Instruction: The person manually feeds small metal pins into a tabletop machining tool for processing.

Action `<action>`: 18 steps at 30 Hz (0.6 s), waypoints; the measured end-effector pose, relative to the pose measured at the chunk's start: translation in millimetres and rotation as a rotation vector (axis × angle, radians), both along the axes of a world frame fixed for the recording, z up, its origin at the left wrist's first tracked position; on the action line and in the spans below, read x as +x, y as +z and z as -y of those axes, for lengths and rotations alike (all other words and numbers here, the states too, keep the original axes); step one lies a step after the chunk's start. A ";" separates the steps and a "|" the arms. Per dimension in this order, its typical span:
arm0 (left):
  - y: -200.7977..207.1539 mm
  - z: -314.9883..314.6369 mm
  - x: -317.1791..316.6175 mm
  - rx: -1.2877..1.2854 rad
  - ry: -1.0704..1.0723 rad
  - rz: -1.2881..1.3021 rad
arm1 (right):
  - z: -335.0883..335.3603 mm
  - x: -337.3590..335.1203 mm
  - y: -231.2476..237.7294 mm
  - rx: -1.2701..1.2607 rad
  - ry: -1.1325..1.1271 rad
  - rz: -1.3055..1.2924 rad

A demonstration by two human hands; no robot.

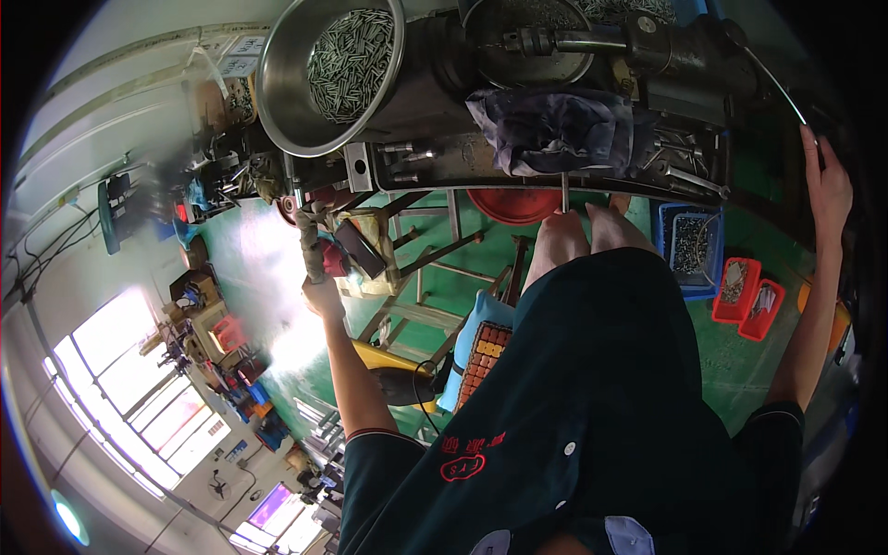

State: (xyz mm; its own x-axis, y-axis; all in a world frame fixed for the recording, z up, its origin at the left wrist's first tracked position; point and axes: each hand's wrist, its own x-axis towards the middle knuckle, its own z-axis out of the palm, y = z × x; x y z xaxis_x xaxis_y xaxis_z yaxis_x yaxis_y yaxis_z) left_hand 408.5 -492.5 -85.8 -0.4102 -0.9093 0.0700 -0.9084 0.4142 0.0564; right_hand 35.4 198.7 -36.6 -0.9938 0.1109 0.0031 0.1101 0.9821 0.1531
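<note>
My left hand is closed round the lower end of a cloth-wrapped lever handle, which rises toward the left end of the bench machine. At the far right, my right hand reaches up with long fingers at the end of a thin metal lever, seemingly gripping it lightly. This lever slopes down from the dark machine head. Between my hands, a chuck sits on the machine above a round pan. A crumpled dark cloth drapes over the machine's front.
A steel bowl of small metal pins stands at the back left. Tools lie in the machine's tray. On the green floor are a blue crate, red bins, a red basin and a stool with a beaded cushion.
</note>
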 end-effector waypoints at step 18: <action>4.3 -4.4 -7.1 0.020 -0.066 -0.098 | 28.6 22.3 14.2 0.001 -0.050 -0.028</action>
State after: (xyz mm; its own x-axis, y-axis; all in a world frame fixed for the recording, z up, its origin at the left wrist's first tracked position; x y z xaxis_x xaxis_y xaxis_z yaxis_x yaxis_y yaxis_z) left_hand 401.4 -488.1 -81.4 -0.4611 -0.8822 0.0951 -0.8690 0.4707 0.1528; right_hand 57.7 170.1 -22.5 -0.9865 0.1608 0.0311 0.1637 0.9751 0.1499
